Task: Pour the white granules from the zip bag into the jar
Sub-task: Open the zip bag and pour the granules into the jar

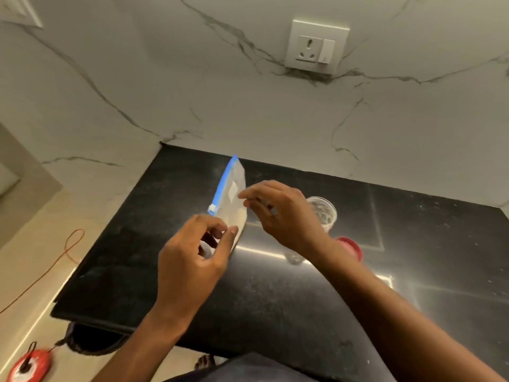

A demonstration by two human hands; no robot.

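Observation:
A clear zip bag (232,193) with a blue zip strip and white slider is held upright above the black counter, white granules settled in its lower part. My left hand (190,260) pinches the bag's lower corner between thumb and fingers. My right hand (278,213) pinches the bag's right edge, a little higher. Behind my right hand stands a clear open jar (325,212), partly hidden by my wrist. A red lid (351,248) lies on the counter just in front of the jar.
The black stone counter (275,293) meets a marble wall with a socket (316,46). An orange cable (68,249) and a red device (30,365) lie on the floor to the left. The counter's left and front edges are close.

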